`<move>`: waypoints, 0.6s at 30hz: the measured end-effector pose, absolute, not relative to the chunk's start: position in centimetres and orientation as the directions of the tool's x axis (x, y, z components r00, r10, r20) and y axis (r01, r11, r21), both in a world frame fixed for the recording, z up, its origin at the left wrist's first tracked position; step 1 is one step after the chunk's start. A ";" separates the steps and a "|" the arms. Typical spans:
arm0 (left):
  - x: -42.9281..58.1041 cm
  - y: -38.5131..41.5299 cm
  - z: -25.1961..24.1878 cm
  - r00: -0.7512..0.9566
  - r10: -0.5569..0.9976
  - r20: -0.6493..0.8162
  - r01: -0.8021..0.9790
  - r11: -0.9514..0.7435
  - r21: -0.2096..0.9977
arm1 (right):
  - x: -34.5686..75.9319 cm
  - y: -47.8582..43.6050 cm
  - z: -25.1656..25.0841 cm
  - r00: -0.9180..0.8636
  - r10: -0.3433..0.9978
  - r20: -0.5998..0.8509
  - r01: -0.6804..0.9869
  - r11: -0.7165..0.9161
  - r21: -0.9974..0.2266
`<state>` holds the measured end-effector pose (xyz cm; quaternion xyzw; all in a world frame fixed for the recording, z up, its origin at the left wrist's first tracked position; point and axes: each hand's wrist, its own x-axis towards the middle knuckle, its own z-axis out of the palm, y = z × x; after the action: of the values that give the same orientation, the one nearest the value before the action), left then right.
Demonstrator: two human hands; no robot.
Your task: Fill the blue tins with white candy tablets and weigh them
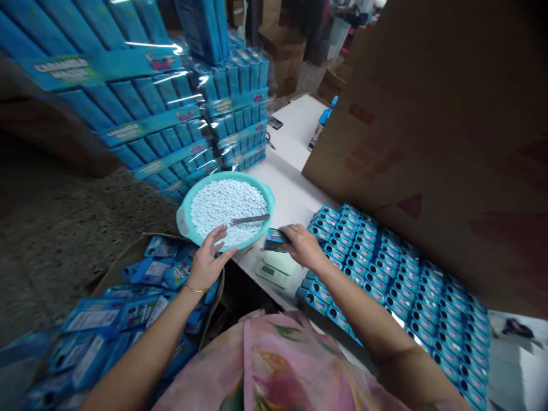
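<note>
My right hand [303, 244] grips a small blue candy box [275, 240], held just over a pale green kitchen scale [277, 267]. My left hand [208, 260] has its fingers spread and nothing in it; it hovers at the near rim of a turquoise basin [183, 224]. Small pale candies [226, 201] fill that basin. Across them lies a grey metal tool [250, 219], its far end over the right rim; its exact kind I cannot make out.
Stacked blue boxes [368, 268] cover the table to the right, before a large brown cardboard sheet [411, 131]. At lower left a carton holds loose blue boxes [96, 318]. Plastic-wrapped display packs [145, 123] rise at the back left. Scissors [269, 141] and a phone [274, 121] lie behind.
</note>
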<state>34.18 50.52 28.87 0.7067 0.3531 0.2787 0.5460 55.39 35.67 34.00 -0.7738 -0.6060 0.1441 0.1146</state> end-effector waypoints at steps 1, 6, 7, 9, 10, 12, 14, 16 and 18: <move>32.8 51.0 27.7 0.518 0.855 -0.042 0.223 -0.087 0.971 | 55.5 34.6 32.7 0.289 0.954 -0.073 0.889 -0.296 -0.350; 26.3 53.2 22.1 0.014 0.932 -0.362 0.251 0.347 0.904 | 54.3 31.2 25.5 0.401 0.916 0.003 0.847 -0.370 -0.383; 25.4 53.3 21.5 -0.018 0.917 -0.399 0.227 0.393 0.891 | 54.0 31.0 24.5 0.403 0.915 0.016 0.846 -0.366 -0.388; 24.2 53.4 20.9 -0.030 0.885 -0.465 0.161 0.463 0.872 | 53.5 30.7 23.4 0.398 0.917 0.037 0.848 -0.352 -0.397; 23.6 53.4 20.8 -0.028 0.870 -0.492 0.125 0.492 0.862 | 53.3 30.6 23.2 0.392 0.919 0.051 0.850 -0.340 -0.403; 22.5 53.4 20.8 -0.028 0.845 -0.533 0.060 0.534 0.843 | 53.4 30.3 23.7 0.385 0.918 0.094 0.851 -0.314 -0.421; 21.2 53.5 20.5 -0.051 0.847 -0.530 0.019 0.531 0.847 | 53.8 29.6 24.9 0.412 0.899 0.149 0.837 -0.308 -0.453; 20.0 53.5 19.8 -0.063 0.848 -0.527 -0.018 0.527 0.850 | 54.4 28.5 26.1 0.493 0.848 0.197 0.796 -0.348 -0.494; 19.1 53.2 19.1 -0.056 0.816 -0.575 -0.033 0.574 0.818 | 54.8 27.0 26.9 0.594 0.772 0.225 0.732 -0.404 -0.549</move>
<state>19.07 53.18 19.14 0.3061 0.6393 0.3451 0.6151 54.79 27.03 26.89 -0.8372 -0.4492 0.0323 0.3104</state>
